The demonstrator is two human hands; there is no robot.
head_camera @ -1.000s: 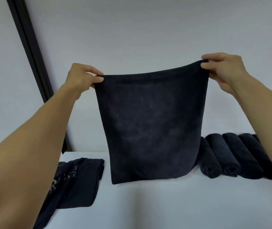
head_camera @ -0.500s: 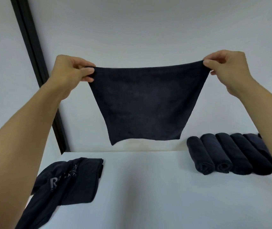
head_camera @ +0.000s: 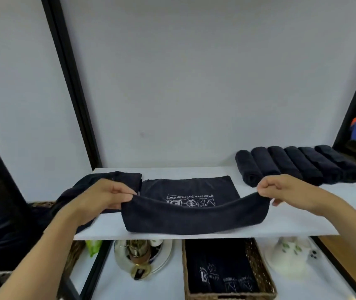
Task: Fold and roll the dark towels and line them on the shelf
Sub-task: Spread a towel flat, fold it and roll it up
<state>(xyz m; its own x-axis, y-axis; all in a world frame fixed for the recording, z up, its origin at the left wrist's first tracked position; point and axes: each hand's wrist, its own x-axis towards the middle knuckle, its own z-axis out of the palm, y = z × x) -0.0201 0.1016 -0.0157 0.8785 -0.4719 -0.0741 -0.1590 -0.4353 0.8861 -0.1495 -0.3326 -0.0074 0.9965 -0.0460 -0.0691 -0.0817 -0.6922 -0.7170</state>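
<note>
While I'm watching this through the head cam, the left hand (head_camera: 110, 195) and the right hand (head_camera: 281, 189) each pinch one end of the dark navy terry towel (head_camera: 194, 219), thumb and curled fingers clamped on the cloth, so neither hand is spread. The towel's far half lies flat on the white shelf board (head_camera: 298, 215) with its white printed lettering (head_camera: 191, 200) facing up. The near half is lifted into a sagging fold between the two hands, and its lower edge sits right at the shelf's front edge. Just beside the left hand, further back, there's a crumpled heap of dark cloth (head_camera: 127, 177) on the same shelf. Over on the right, six rolled dark towels (head_camera: 298, 165) sit side by side, touching each other, behind the right hand. On the level below I can see a brown woven basket (head_camera: 261, 269) holding more dark printed towels (head_camera: 220, 267), with a white leaf-patterned pot (head_camera: 289, 256) just beside it.
</note>
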